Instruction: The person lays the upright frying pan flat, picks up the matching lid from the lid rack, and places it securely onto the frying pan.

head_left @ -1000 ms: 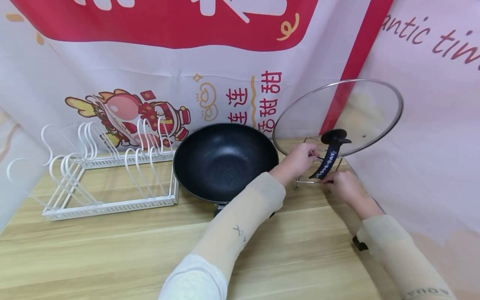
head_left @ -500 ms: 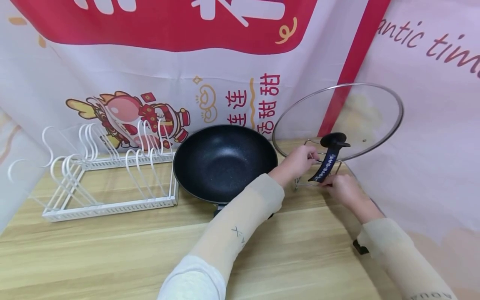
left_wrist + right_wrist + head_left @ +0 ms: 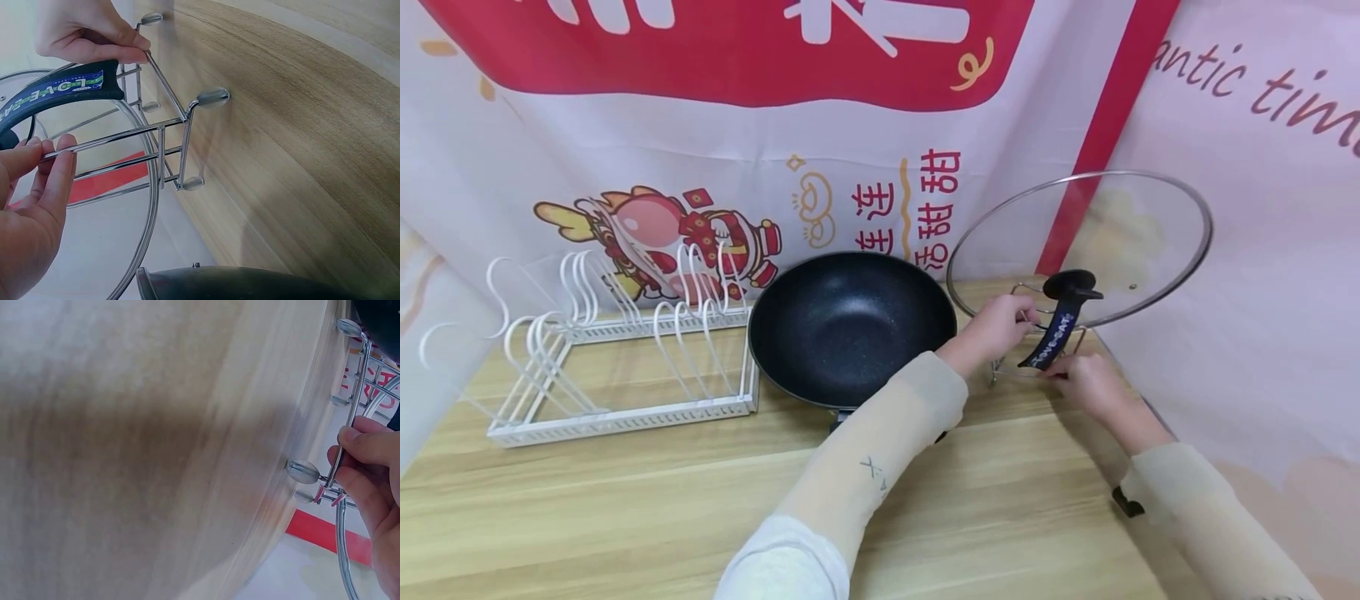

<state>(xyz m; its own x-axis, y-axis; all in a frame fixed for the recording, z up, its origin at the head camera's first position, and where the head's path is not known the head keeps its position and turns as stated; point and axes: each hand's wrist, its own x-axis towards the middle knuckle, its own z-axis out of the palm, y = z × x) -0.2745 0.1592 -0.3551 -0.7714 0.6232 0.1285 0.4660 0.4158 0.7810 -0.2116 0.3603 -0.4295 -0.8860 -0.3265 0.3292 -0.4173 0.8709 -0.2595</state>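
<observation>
Pinching, both hands: right hand (image 3: 1093, 385) grips the front bar of the wire rack (image 3: 161, 153), left hand (image 3: 998, 327) another of its rails. Rack sits at the right side of the table (image 3: 1037, 500), feet apparently on the wood. Glass lid (image 3: 1078, 246) stands tilted in it, black handle (image 3: 1060, 321) toward the person. Wok (image 3: 853, 325) just left; white rack (image 3: 625, 420) beyond it; printed cloth (image 3: 760, 137) behind. Step in hand looks like steadying or setting the loaded rack; next move likely calls for slow, even handling, lest the lid tip.

Wooden table (image 3: 625, 517), rack (image 3: 625, 422), wok (image 3: 853, 329), wire stand (image 3: 161, 147)
</observation>
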